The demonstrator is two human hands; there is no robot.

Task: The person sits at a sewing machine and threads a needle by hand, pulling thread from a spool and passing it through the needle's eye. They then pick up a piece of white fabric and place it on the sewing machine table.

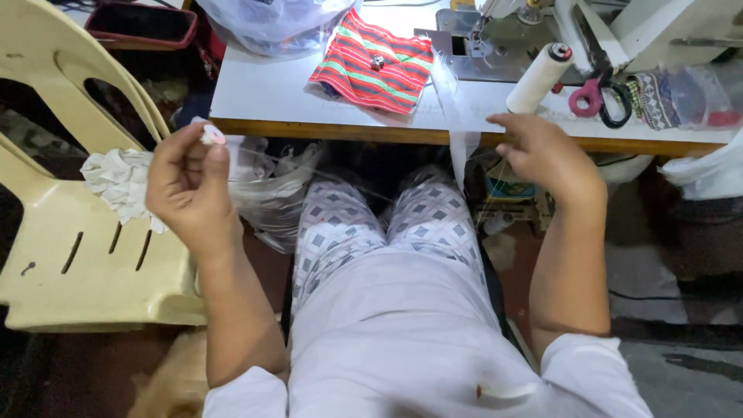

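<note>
The left hand is raised in front of the sewing table, below its front edge and off toward the plastic chair; its thumb and fingertips are pinched narrowly on a small white bobbin; a thin thread runs from the bobbin across the lap, under the table edge, toward the right hand; that hand sits just below the table's front edge, fingers closed narrowly with the thread seemingly passing between them, though the exact pinch is too fine to make out; on the table, directly beyond the right hand, a cream spool of thread leans tilted; just beside the spool lie pink-handled scissors; at the table's far edge stands a sewing machine; nearer the table's middle rests a folded red and green striped cloth with a small dark object on top; a patterned fabric strip lies at the table's right end beside the scissors; a clear plastic bag sits at the table's far left; a crumpled white rag lies on the chair beside the table; another clear bag hangs under the table next to the person's knees.
</note>
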